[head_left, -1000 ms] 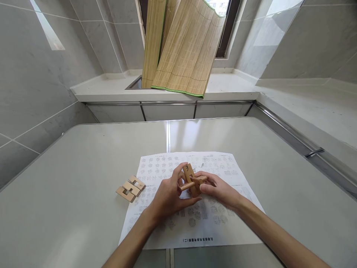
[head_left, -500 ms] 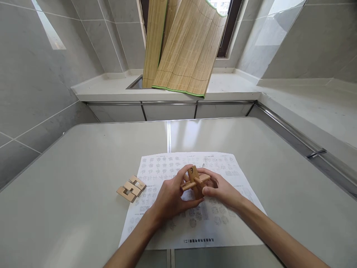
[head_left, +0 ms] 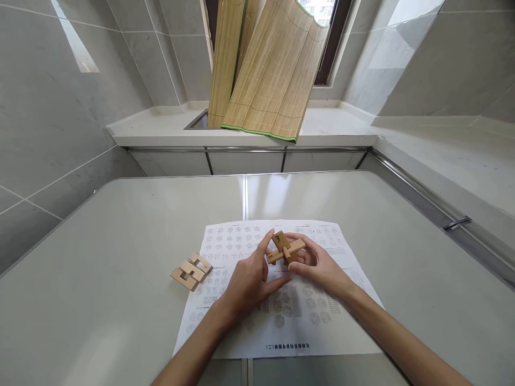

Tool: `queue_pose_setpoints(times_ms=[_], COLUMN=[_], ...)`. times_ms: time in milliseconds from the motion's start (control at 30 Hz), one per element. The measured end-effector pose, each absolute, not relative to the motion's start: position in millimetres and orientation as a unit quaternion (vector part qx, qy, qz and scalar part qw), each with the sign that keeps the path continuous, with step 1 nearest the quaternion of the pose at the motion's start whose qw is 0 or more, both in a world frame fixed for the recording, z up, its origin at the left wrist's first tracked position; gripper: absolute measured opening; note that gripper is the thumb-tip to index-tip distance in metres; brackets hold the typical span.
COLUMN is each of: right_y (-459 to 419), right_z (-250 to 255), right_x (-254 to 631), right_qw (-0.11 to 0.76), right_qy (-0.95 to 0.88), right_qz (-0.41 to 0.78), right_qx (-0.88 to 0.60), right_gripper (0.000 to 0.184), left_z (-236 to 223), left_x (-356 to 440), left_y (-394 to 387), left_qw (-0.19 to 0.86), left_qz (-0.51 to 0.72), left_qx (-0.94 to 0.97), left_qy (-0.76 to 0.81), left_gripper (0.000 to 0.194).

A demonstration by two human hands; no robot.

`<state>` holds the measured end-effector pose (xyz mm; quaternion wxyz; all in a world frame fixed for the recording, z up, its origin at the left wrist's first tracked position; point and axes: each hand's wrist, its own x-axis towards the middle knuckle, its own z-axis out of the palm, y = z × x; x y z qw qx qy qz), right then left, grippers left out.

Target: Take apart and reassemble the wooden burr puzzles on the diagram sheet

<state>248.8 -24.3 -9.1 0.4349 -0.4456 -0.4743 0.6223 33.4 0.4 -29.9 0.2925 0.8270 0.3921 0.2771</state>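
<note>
A wooden interlocking puzzle (head_left: pixel 285 251), made of crossed notched pieces with dark marks on some, is held just above the printed sheet (head_left: pixel 241 343). My right hand (head_left: pixel 317 262) grips it from the right, thumb in front and fingers behind. On the other side, my left hand (head_left: pixel 251 276) has its thumb and index finger spread apart, with the index fingertip close to the puzzle's upper end; whether it touches is unclear. Left of the hands, several loose notched wooden pieces (head_left: pixel 192 272) lie side by side, partly over the sheet's left edge.
The sheet of small diagrams lies on a pale table (head_left: pixel 100 257) with a seam down its middle. Beyond stand a white ledge (head_left: pixel 338 126) and a hanging bamboo blind (head_left: pixel 273 75). A metal rail (head_left: pixel 418 187) runs along the right side.
My left thumb has come away from the puzzle's lower end and the left fingers have spread. The puzzle has tilted and sits slightly higher in my right hand. The view has shifted slightly.
</note>
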Motion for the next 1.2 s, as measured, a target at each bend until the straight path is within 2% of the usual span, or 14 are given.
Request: queue_pose_setpoints(times_ms=[133,333,467,667,900,1200], right_y=[-20.9,-10.8,-4.9,2.9,7.1,9.5], right_z=[-10.2,-20.7,-29.9,-45.2,-60.2,-71.4], right_x=[252.1,267.3,279.8,292.1,305.2,315.6], right_qw=[0.461,0.516,0.504,0.486,0.449,0.48], right_qy=[-0.472,-0.439,-0.426,-0.433,-0.437,-0.451], right_qz=[0.576,0.459,0.349,0.23,0.173,0.168], right_qx=[-0.482,-0.575,-0.666,-0.724,-0.76,-0.733], right_gripper=[0.075,0.08,0.085,0.087,0.092,0.082], left_z=[-30.5,-31.5,-34.8,-36.1,-35.1,-37.9], left_x=[34.4,35.7,34.6,33.6,34.0,34.2], left_y=[0.1,-2.1,-2.9,-4.1,-5.2,-4.0], left_qw=[0.301,0.297,0.265,0.23,0.217,0.221], left_qz=[0.283,0.278,0.266,0.262,0.255,0.261], left_qx=[0.814,0.82,0.842,0.86,0.869,0.867], left_qy=[0.409,0.403,0.388,0.373,0.365,0.362], left_gripper=[0.106,0.094,0.088,0.079,0.074,0.071])
